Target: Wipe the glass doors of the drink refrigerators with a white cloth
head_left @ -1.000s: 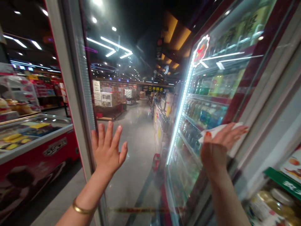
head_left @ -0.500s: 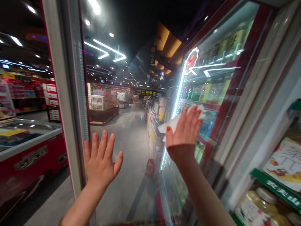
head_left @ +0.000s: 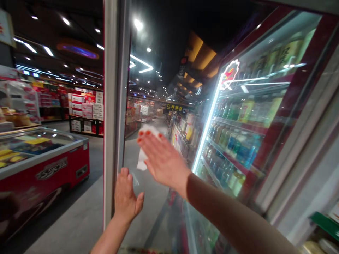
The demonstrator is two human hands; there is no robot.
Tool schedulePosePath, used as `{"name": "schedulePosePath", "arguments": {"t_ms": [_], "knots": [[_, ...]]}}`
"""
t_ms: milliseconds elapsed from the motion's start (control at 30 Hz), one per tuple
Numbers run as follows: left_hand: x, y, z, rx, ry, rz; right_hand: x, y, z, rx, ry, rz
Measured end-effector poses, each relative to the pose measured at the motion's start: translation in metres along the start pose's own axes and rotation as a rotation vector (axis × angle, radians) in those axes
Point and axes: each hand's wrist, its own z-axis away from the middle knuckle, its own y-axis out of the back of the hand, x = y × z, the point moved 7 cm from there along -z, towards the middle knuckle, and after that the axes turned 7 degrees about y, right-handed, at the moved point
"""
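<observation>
A glass door point(head_left: 156, 197) in a pale metal frame point(head_left: 111, 116) fills the middle of the view. My right hand point(head_left: 164, 160) reaches across to the left, fingers extended and pressing a thin white cloth point(head_left: 142, 158) against the glass. Whether this cloth is fabric or paper I cannot tell; my hand covers much of it. Lower left, my left hand point(head_left: 127, 195) rests with straight fingers and thumb held apart at the edge of the glass beside the frame, holding nothing.
Lit shelves of bottles point(head_left: 235, 141) show in the glass on the right. Left of the frame stands a red chest freezer point(head_left: 58, 165), with stacked boxes point(head_left: 86, 106) behind it. A green shelf edge point(head_left: 324, 225) sits at lower right.
My right hand has swept left across the glass with the cloth, from the bottle shelves towards the frame. The view has turned left, and my left hand's fingers are closer together.
</observation>
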Motion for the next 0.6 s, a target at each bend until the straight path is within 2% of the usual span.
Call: {"name": "schedulePosePath", "arguments": {"t_ms": [67, 100, 167, 267, 300, 367, 467, 533, 600], "knots": [[-0.003, -0.003, 0.005, 0.007, 0.009, 0.005, -0.021, -0.014, 0.004, -0.075, 0.209, -0.065], [-0.005, -0.006, 0.008, 0.007, 0.012, 0.007, -0.021, -0.014, 0.008, -0.081, 0.236, -0.087], [-0.008, -0.012, 0.015, 0.009, 0.017, 0.014, -0.003, -0.006, 0.006, -0.027, 0.149, -0.084], [-0.015, -0.020, 0.022, 0.035, 0.036, 0.039, 0.025, 0.003, -0.021, 0.077, -0.051, -0.002], [-0.017, -0.022, 0.023, 0.049, 0.042, 0.055, 0.022, -0.002, -0.030, 0.086, -0.044, 0.024], [-0.023, -0.024, 0.027, 0.075, 0.048, 0.094, -0.002, -0.022, -0.037, 0.055, 0.087, 0.058], [-0.031, -0.028, 0.033, 0.093, 0.064, 0.151, -0.037, -0.049, -0.010, -0.017, 0.332, 0.088], [-0.036, -0.032, 0.038, 0.086, 0.093, 0.169, -0.028, -0.045, 0.004, 0.000, 0.301, 0.097], [-0.040, -0.036, 0.041, 0.072, 0.149, 0.180, -0.002, -0.030, -0.003, 0.060, 0.124, 0.099]]}}
